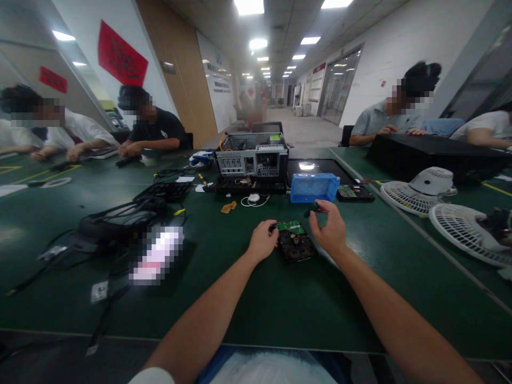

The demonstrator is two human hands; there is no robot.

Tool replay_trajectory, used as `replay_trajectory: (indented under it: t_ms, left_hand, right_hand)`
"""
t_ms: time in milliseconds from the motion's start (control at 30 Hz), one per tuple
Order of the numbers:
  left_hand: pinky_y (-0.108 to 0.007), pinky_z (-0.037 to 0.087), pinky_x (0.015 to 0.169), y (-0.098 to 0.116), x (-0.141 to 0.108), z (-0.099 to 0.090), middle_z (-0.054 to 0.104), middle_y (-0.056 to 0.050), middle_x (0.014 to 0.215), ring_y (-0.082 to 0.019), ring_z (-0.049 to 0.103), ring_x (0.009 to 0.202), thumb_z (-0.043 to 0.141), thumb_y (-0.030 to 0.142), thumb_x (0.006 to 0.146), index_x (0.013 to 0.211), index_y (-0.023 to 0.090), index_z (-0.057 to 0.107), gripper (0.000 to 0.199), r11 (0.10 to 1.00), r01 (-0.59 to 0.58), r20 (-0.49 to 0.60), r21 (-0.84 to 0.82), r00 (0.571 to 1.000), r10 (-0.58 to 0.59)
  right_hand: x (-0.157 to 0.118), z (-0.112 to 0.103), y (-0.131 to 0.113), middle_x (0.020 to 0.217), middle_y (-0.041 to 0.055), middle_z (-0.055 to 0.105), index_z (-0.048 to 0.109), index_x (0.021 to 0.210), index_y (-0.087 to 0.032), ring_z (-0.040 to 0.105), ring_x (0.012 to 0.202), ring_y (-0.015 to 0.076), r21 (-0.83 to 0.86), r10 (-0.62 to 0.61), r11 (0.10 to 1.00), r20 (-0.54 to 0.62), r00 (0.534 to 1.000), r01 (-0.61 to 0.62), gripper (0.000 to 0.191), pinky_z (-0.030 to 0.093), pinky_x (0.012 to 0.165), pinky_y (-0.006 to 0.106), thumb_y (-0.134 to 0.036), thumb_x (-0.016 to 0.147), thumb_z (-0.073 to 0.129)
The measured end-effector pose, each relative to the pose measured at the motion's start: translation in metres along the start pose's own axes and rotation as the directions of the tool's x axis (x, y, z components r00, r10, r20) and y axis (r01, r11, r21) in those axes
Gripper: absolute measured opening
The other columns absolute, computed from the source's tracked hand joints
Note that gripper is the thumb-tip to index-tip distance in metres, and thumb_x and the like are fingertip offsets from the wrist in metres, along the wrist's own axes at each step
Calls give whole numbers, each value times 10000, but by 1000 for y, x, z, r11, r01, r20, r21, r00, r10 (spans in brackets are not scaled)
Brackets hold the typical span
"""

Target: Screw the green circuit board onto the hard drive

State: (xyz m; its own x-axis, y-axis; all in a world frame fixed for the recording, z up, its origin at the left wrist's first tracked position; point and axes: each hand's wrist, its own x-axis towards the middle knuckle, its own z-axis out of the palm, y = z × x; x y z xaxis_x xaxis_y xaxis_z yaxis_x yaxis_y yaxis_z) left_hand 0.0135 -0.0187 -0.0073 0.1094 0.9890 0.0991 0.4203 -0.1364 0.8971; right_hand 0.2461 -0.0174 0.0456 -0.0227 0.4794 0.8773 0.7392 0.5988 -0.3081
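Note:
A hard disk drive lies on the green table in front of me, its green circuit board showing along the far side. My left hand grips the drive's left edge, thumb and fingers closed at the near-left corner of the board. Just beyond the drive's right side, my right hand is raised, apart from it. Thumb and index finger there pinch a small dark object whose kind I cannot make out. Behind my right hand stands a blue plastic bin, tipped with its opening toward me.
An opened computer case stands at the back, with a second drive right of the bin. White fan parts lie at right. Black cables, a headset-like device and a lit phone occupy the left. Several people sit around the table.

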Motion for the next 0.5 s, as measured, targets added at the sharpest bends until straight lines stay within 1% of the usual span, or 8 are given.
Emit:
replay_trajectory:
  t_ms: [100,167,367,500]
  left_hand:
    - [-208,560,562,-1,0,0,641,-141,1266,-82,663,633,576,255,1005,1379,180,575,382,1000,3,0,1,1000,-3]
    - [-208,555,560,-3,1,1,642,-137,1265,-80,660,628,577,266,1006,1377,186,578,379,1000,4,-3,7,1000,-4]
    - [-217,560,564,-6,3,4,655,-127,1230,-70,649,590,580,244,1001,1357,176,586,363,1000,-5,-25,28,1000,6]
    - [-214,562,562,-6,2,4,632,-138,1271,-73,658,607,572,257,1003,1366,173,575,372,999,-18,-27,29,999,19]
  right_hand:
    - [-2,2,-1,1172,124,662,534,1305,-204,688,888,225,3,43,999,-13,999,-43,403,604,859,444,-304,931,647]
    - [-3,3,0,1159,117,662,528,1309,-206,689,879,222,4,50,999,-17,999,-50,418,605,850,440,-306,925,659]
    - [0,1,2,1128,113,647,544,1252,-213,668,882,226,-13,-25,1000,-15,1000,25,358,598,823,430,-279,919,660]
    - [2,0,1,1068,94,646,554,1232,-224,661,895,226,-11,-59,998,-20,998,59,339,594,820,416,-255,914,668]
